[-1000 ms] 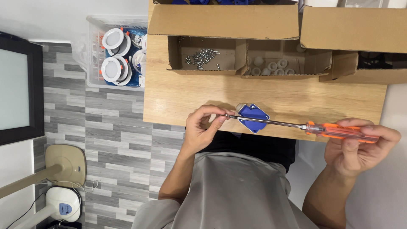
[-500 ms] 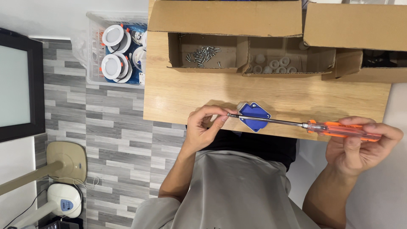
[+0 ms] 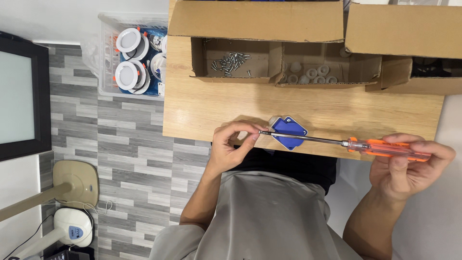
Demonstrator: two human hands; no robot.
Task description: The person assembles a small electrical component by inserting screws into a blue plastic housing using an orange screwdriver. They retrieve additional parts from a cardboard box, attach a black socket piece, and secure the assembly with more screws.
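A clear bin point(image 3: 107, 58) of round white lamps stood at the left. The left hand point(image 3: 231, 147) pinched the tip of a screwdriver point(image 3: 337, 143) beside a blue square part point(image 3: 288, 131) on the wooden table point(image 3: 202, 110). Open brown cartons point(image 3: 231, 60) held screws. The right hand point(image 3: 409, 166) grasped the orange handle.

Grey shorts point(image 3: 269, 216) (loose, lightly creased), black top point(image 3: 293, 166), bare forearms, no sleeves
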